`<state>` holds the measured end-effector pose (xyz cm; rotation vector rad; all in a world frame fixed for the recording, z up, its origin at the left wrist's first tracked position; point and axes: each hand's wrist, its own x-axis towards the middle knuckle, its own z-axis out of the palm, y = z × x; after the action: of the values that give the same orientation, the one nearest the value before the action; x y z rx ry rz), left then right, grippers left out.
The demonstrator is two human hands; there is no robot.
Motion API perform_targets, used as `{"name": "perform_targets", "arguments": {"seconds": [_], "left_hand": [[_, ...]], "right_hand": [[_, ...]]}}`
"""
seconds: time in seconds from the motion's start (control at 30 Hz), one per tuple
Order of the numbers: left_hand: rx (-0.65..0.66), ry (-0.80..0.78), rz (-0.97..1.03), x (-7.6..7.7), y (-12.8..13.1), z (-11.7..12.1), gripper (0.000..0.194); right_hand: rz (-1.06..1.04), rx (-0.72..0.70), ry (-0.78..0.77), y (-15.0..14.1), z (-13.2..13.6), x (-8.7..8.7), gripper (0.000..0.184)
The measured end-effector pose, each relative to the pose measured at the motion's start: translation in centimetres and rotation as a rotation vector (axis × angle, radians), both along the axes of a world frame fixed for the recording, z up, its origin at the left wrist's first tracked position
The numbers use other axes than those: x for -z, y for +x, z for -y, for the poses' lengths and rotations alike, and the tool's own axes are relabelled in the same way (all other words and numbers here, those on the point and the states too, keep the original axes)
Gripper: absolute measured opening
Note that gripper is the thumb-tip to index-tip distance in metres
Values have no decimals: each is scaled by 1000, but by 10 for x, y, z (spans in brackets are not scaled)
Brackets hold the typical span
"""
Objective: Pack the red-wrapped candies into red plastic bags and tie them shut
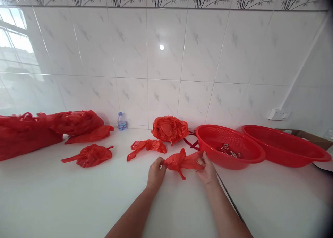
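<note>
Between my left hand (156, 173) and my right hand (206, 168) a crumpled red plastic bag (182, 161) is stretched, pinched by the fingers of both hands at its two ends. Just beyond it lies a loosely twisted red bag (147, 147). A balled-up red bag (170, 129) sits farther back against the wall, and another bunched red bag (88, 155) lies to the left. Close to my right hand stands a red perforated plastic basket (229, 141), with some small red-and-white items inside it.
A large heap of red bags (47, 127) fills the left end of the white counter (78, 203). A small water bottle (121, 121) stands against the tiled wall. A wide red basin (283, 144) lies to the right, beside a cardboard box (309, 136) and below a wall socket (278, 114).
</note>
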<state>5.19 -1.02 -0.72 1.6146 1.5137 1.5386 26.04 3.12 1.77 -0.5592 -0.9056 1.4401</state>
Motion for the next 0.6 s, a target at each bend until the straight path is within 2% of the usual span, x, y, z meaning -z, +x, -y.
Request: {"name": "perform_targets", "arguments": {"seconds": [0.13,0.23,0.3,0.37,0.47,0.5,0.53,0.6], "left_hand": [[-105,-36,231,-5,-23,0,18],[-106,-67,370,-10,-34,1,26],[-48,-91,424,-12,-33,3,31],[53,-107,450,-12,-25,7,40],[240,-116,409,-10,-8,12,71],[265,-118,378,-9,-4,14,74],[264,-121,351,-9,-2,15,70],[205,-129,324,-8,-2,15,42]], "right_hand": [[-92,100,-27,12,-5,0,50],[-99,86,-52,10,-6,2,37],[-19,7,-85,0,-3,4,29],[111,-89,-94,-16,4,6,29],[321,-274,-32,-42,20,8,36],[382,-334,-2,-49,25,8,37],[434,-384,20,-54,29,8,37],[482,-418,24,-58,33,8,33]]}}
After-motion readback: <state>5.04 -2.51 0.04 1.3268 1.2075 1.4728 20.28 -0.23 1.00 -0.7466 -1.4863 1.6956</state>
